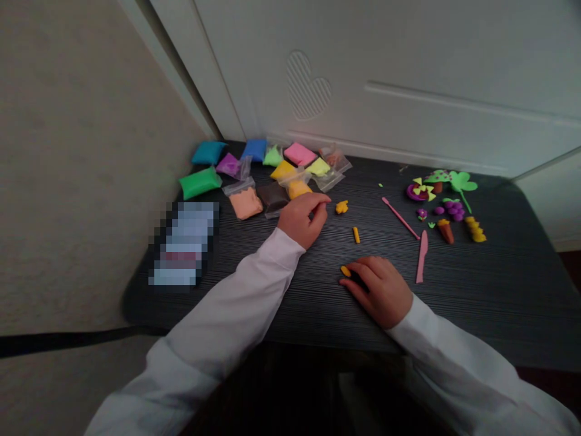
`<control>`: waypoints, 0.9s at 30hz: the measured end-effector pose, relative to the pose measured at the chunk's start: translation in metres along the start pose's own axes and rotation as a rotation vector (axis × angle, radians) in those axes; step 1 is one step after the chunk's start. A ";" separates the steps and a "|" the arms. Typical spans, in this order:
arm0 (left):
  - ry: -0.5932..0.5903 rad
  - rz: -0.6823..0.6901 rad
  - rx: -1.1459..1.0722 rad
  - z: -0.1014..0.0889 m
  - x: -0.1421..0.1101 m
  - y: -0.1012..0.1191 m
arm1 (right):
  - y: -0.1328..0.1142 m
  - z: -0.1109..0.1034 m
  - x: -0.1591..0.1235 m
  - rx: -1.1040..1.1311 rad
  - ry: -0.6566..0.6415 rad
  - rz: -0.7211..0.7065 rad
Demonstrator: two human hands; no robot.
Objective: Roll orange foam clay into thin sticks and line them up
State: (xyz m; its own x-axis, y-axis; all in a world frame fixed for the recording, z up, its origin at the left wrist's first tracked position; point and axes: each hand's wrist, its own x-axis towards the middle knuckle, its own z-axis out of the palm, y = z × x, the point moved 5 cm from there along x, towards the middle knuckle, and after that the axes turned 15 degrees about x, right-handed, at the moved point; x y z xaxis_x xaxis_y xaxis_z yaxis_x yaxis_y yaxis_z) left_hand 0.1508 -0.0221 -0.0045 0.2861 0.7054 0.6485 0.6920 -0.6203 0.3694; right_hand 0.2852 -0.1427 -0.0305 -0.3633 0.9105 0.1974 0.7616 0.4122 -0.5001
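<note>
My right hand (379,292) pinches a small yellow piece of modelling clay (345,271) between thumb and fingers, low over the table. My left hand (303,219) is closed beside the bags, its thumb and forefinger drawn together; whether anything small is in it is hidden. Just right of its fingertips lies a lumpy yellow clay piece (342,207). A short yellow clay stick (356,235) lies between the two hands. To the right are a thin pink modelling tool (400,218) and a pink plastic knife (422,257).
Bags of coloured clay, including green (200,182), peach (246,203) and pink (300,154), cover the back left of the dark table (499,290). A blurred-out phone-like device (185,243) lies left. Small clay models, including purple grapes (454,210), stand right. A white panel (408,60) rises behind.
</note>
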 end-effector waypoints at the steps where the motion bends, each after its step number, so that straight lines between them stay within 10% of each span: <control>1: -0.003 -0.003 0.001 0.000 0.000 0.000 | 0.000 -0.001 -0.002 -0.003 -0.003 -0.010; 12: -0.014 -0.003 -0.008 0.000 0.000 0.001 | -0.006 -0.008 -0.014 -0.171 -0.209 -0.068; 27: -0.021 -0.010 -0.013 0.001 -0.001 -0.001 | 0.000 -0.010 -0.011 -0.184 -0.178 -0.037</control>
State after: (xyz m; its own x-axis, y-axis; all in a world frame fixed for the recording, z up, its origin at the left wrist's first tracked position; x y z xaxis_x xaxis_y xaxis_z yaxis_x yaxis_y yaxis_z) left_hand 0.1509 -0.0219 -0.0058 0.2928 0.7187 0.6306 0.6864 -0.6171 0.3847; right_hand 0.2947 -0.1524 -0.0237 -0.4693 0.8815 0.0527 0.8248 0.4589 -0.3303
